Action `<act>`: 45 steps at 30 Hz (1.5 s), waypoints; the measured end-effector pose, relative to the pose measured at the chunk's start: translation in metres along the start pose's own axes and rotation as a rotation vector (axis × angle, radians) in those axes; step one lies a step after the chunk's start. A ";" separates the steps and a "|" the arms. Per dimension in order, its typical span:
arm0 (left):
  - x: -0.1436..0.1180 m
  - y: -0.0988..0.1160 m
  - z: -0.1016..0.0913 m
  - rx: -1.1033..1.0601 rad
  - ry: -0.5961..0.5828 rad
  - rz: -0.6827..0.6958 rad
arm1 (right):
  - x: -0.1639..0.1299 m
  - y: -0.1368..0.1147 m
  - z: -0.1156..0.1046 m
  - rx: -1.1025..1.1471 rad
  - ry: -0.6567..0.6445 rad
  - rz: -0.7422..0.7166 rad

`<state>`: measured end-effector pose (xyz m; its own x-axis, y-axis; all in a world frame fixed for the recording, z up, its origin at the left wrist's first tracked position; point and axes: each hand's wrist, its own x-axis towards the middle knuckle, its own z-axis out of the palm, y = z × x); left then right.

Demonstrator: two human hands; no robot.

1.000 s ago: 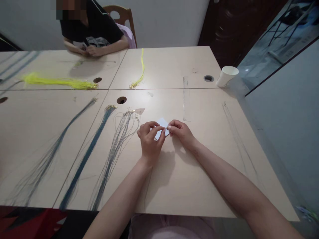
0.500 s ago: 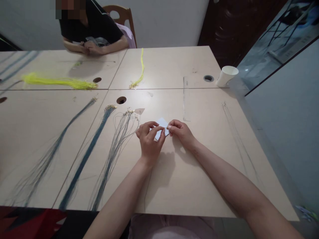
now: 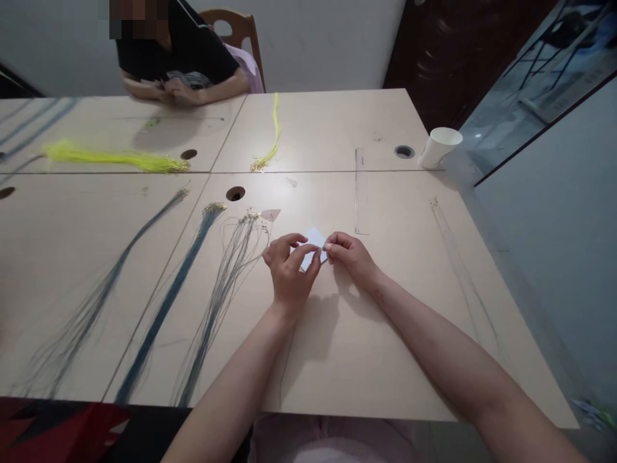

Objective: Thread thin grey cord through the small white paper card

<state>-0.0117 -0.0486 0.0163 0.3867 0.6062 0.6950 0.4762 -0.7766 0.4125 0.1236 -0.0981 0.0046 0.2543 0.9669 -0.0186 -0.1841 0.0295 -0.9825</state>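
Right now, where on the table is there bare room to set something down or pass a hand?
Bare wood lies between the clear ruler and the thin cords near the right edge, and on the far panel between the short yellow cord and the paper cup. Left of the left hand it is crowded with blue cord bundles.

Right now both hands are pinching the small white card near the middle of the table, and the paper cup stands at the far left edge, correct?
Not quite. The head view shows the paper cup at the far right edge of the table, not the left. The rest holds: the left hand and right hand both pinch the small white card near the middle.
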 end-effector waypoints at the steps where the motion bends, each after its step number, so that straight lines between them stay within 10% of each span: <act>1: 0.000 0.000 0.000 0.002 0.002 0.002 | 0.000 0.000 0.000 0.000 0.001 -0.001; 45: 0.000 -0.005 0.001 0.064 -0.013 0.064 | 0.000 0.001 -0.001 -0.006 -0.010 0.005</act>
<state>-0.0137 -0.0442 0.0135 0.4283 0.5583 0.7105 0.4995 -0.8015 0.3287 0.1243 -0.0983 0.0037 0.2435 0.9697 -0.0218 -0.1795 0.0230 -0.9835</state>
